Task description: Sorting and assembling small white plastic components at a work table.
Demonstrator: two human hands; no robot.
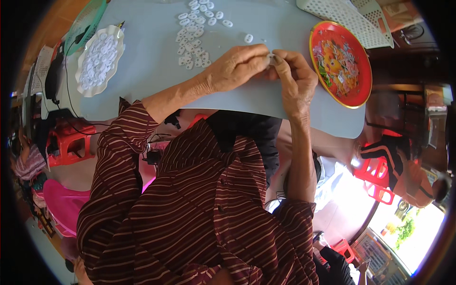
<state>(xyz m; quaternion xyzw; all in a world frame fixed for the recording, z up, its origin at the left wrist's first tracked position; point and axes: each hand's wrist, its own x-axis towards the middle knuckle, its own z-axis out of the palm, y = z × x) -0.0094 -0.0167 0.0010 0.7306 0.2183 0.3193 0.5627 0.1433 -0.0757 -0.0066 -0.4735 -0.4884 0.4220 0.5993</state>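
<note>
Above the near part of the table, my left hand [241, 65] and my right hand [297, 76] meet fingertip to fingertip. Both are closed in a pinch on a small whitish plastic piece [271, 57], mostly covered by the fingers. Just beyond them one white oval piece [248, 38] with dark holes lies alone. More of these white oval pieces [191, 29] are spread in a loose patch farther left. To the right of my right hand stands a round red tray [365, 88] with a gold rim, with many small mixed bits in it.
A scalloped white dish [89, 91] heaped with white pieces stands on the left of the grey-blue table [147, 52]. Behind it is a green basket [97, 16]. A white perforated basket [351, 23] sits at the far right. Red stools [71, 145] and other people are around the table.
</note>
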